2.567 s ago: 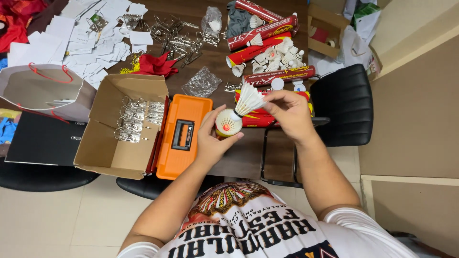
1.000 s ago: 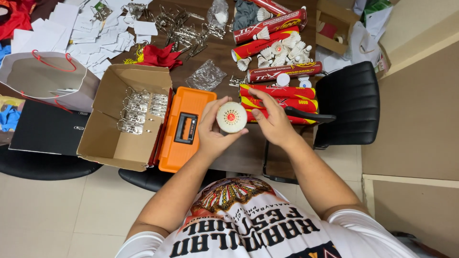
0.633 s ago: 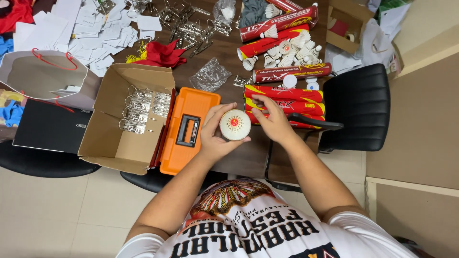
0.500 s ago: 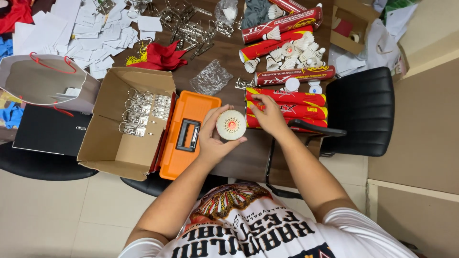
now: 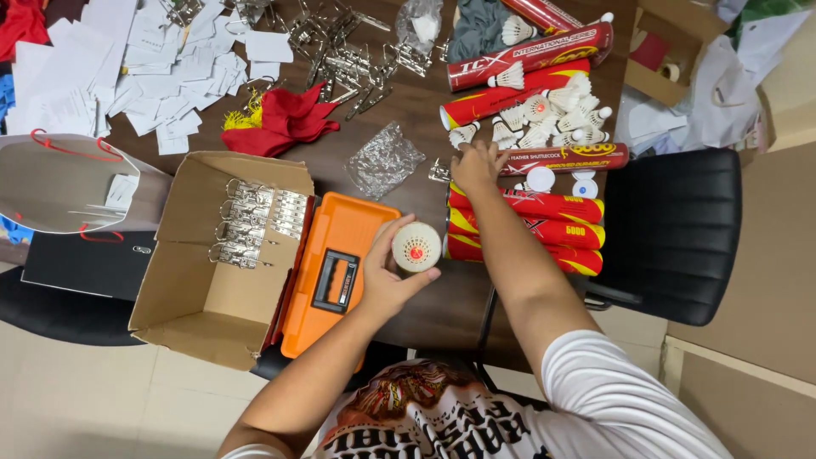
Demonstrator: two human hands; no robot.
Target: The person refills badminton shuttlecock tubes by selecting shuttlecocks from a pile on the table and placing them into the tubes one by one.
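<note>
At the centre of the frame the left hand (image 5: 387, 272) grips a round white cap with a red dot (image 5: 416, 247), beside an orange plastic case (image 5: 336, 272). The right hand (image 5: 478, 163), fingers curled, rests on a red cardboard shuttlecock tube (image 5: 561, 158) right of centre, just below loose white feather shuttlecocks (image 5: 544, 119).

- Dark wooden desk (image 5: 421, 110).
- On it: orange case (image 5: 336, 272), open cardboard box (image 5: 212, 263), red tubes (image 5: 527, 229), loose shuttlecocks (image 5: 544, 119), white paper slips (image 5: 144, 68), metal clips (image 5: 340, 51), red cloth (image 5: 285, 119), crumpled plastic (image 5: 382, 160).
</note>
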